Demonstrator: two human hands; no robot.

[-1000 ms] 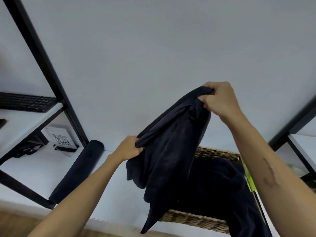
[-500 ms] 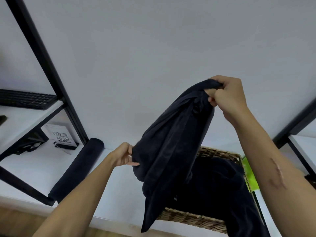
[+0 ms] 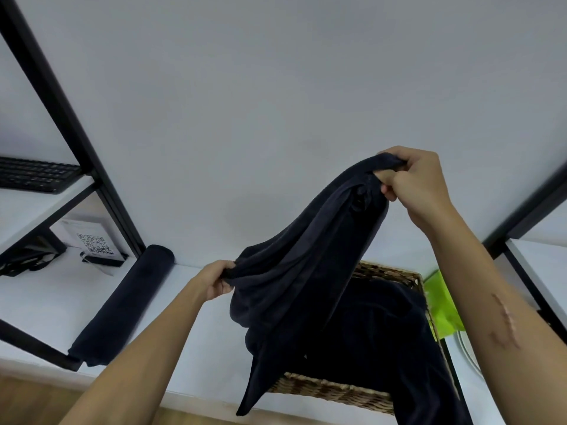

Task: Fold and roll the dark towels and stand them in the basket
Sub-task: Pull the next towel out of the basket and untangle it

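Observation:
A dark navy towel [image 3: 310, 265] hangs bunched in the air above the wicker basket [image 3: 331, 391]. My right hand [image 3: 417, 185] grips its upper corner high on the right. My left hand [image 3: 217, 282] pinches its lower left edge, over the white table. The towel's tail droops past the basket's front rim. More dark towels [image 3: 383, 332] fill the basket loosely and spill over its right front. A rolled dark towel [image 3: 122, 305] lies on the table to the left.
The white table [image 3: 190, 348] carries a QR-code card [image 3: 92, 243] at the back left. Black frame bars [image 3: 70, 124] rise on the left, with a keyboard [image 3: 33, 174] on a shelf. A bright green cloth [image 3: 441, 305] and a white plate edge [image 3: 469, 351] lie right of the basket.
My right hand has drawn the towel corner further right. My left hand let go, dropped slightly and re-gripped the towel's lower left edge, pulling the cloth more taut between both hands.

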